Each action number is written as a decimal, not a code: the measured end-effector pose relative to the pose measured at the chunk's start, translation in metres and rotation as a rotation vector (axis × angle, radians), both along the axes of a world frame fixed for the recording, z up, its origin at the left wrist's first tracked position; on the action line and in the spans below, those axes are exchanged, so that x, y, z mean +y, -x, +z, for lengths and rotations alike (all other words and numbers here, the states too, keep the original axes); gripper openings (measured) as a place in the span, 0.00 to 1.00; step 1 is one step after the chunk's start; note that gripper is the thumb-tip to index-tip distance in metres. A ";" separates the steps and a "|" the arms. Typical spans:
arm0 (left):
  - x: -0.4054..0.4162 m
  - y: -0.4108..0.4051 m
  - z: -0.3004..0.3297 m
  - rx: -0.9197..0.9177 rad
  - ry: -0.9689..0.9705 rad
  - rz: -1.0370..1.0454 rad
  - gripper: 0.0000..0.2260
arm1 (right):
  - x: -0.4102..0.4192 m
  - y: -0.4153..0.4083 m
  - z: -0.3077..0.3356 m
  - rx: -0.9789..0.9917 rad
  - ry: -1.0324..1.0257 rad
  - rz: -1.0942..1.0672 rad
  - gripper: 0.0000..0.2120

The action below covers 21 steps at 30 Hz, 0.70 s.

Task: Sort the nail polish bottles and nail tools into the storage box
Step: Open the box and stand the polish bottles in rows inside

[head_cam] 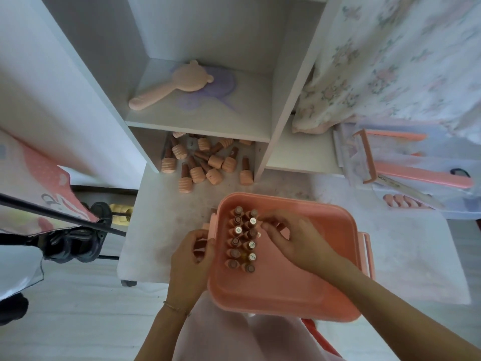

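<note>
A pink storage box (312, 282) sits on the white table in front of me. Two rows of several nail polish bottles (242, 241) stand upright along its left side. My right hand (294, 238) reaches into the box beside the upper end of the rows, its fingers pinched on a bottle. My left hand (192, 256) is curled around a bottle at the box's left outer edge. A pile of several loose pink-capped bottles (205, 162) lies under the low shelf at the back of the table.
A pink bear-shaped hand mirror (171, 84) lies on the shelf above the pile. To the right are pink nail files (421, 175), a clear lid with a pink handle (367, 157) and pink press-on nails (400, 200). Floral fabric (390, 61) hangs at upper right.
</note>
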<state>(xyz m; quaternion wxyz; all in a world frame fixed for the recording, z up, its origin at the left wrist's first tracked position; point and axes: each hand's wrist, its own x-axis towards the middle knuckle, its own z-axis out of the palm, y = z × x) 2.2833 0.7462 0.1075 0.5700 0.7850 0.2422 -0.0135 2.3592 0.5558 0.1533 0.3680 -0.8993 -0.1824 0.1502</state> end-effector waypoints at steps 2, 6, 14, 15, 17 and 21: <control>0.008 -0.003 0.001 0.018 0.023 -0.062 0.08 | 0.017 -0.014 0.009 -0.041 -0.048 -0.022 0.09; 0.031 -0.015 0.002 0.018 0.036 -0.175 0.09 | 0.057 -0.044 0.013 -0.030 -0.077 -0.093 0.09; 0.082 -0.085 -0.030 0.087 -0.185 -0.040 0.10 | 0.127 -0.123 -0.053 0.212 0.447 0.079 0.15; 0.086 -0.097 -0.035 0.120 -0.191 -0.038 0.11 | 0.131 -0.129 -0.062 0.225 0.507 0.095 0.15; 0.089 -0.117 -0.043 0.185 -0.201 -0.070 0.10 | 0.136 -0.136 -0.078 0.219 0.561 0.081 0.17; 0.087 -0.139 -0.055 0.231 -0.275 -0.141 0.09 | 0.143 -0.140 -0.093 0.166 0.580 0.061 0.21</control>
